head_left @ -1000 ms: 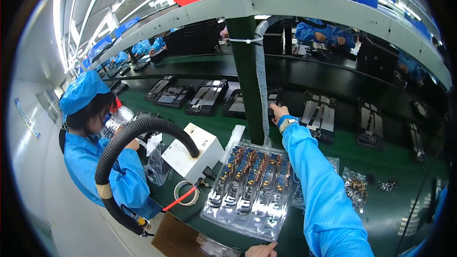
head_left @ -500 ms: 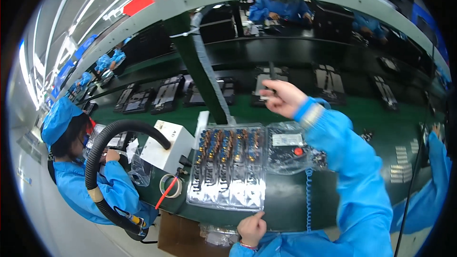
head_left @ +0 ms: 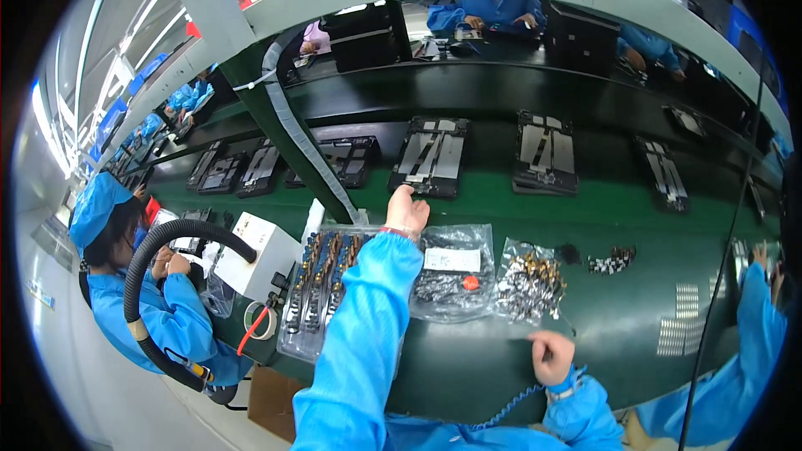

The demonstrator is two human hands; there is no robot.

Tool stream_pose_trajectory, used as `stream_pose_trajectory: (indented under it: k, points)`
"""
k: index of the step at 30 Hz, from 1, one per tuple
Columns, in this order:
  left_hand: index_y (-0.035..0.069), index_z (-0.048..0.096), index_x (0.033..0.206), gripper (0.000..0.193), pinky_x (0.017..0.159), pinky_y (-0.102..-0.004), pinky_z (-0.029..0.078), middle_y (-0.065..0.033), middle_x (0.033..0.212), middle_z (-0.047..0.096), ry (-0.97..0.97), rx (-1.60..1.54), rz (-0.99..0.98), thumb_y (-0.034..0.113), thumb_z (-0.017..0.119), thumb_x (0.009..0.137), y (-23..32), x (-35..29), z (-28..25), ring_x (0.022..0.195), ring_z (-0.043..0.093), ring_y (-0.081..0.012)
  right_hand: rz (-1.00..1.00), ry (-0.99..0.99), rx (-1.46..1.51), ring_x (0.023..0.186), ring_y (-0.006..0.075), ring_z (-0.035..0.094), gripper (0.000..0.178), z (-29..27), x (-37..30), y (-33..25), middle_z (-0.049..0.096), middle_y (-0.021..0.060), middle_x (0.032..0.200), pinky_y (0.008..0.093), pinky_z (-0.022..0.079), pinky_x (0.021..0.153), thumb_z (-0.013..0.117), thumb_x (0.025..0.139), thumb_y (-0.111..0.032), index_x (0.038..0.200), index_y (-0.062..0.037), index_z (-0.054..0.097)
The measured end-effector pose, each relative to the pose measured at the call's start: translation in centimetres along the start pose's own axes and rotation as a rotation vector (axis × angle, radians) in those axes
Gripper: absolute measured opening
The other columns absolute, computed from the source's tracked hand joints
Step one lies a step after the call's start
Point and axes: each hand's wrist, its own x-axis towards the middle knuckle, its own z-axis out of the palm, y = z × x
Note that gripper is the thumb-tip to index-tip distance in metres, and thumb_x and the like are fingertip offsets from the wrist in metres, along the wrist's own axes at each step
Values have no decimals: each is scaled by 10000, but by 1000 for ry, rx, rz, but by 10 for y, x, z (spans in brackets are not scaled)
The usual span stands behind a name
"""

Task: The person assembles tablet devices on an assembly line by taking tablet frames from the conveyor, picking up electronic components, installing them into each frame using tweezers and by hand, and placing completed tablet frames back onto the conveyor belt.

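My left hand point(head_left: 407, 210) reaches far forward across the bench. Its fingers close on the near edge of an opened tablet point(head_left: 430, 157), whose silver battery cells and black frame show. My right hand point(head_left: 551, 357) hovers over the green bench top near the front, fingers curled and a little blurred; what they hold, if anything, is hidden. A blue coiled cord point(head_left: 510, 405) runs from the strap on that wrist. Beyond this hand lies a clear bag of small metallic parts point(head_left: 530, 282). Left of it is a flat clear bag with a white label point(head_left: 451, 260).
A clear tray of small parts point(head_left: 313, 284) lies partly under my left sleeve. Another opened tablet point(head_left: 545, 153) sits to the right. A white box point(head_left: 259, 255) with a black hose point(head_left: 138, 267) stands left, beside a co-worker point(head_left: 150, 309). Silver strips point(head_left: 681, 326) lie right; a post point(head_left: 292, 134) rises ahead.
My left hand has gone from the bench front to the tablet's edge. My right hand has drawn back from the tablet row to the near bench. The view has swung right.
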Motion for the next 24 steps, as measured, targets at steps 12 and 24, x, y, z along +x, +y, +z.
stream_pose_trajectory:
  k: [12,24]
  points:
    - [82,554,1033,241,800,-514,440,-97,1035,587,-38,-189,179,234,520,849,-37,108,48,943,570,-287,329,-103,143,488,125,491,95,-3,1,7,565,56,604,244,387,477,544,787,-21,802,-14,637]
    - [27,547,1107,350,856,-359,452,-104,1050,606,-446,243,-137,269,446,874,-1,-181,-44,955,575,-224,525,412,866,464,29,308,319,-62,-4,-16,513,90,1146,227,373,544,368,951,-225,1192,-34,456]
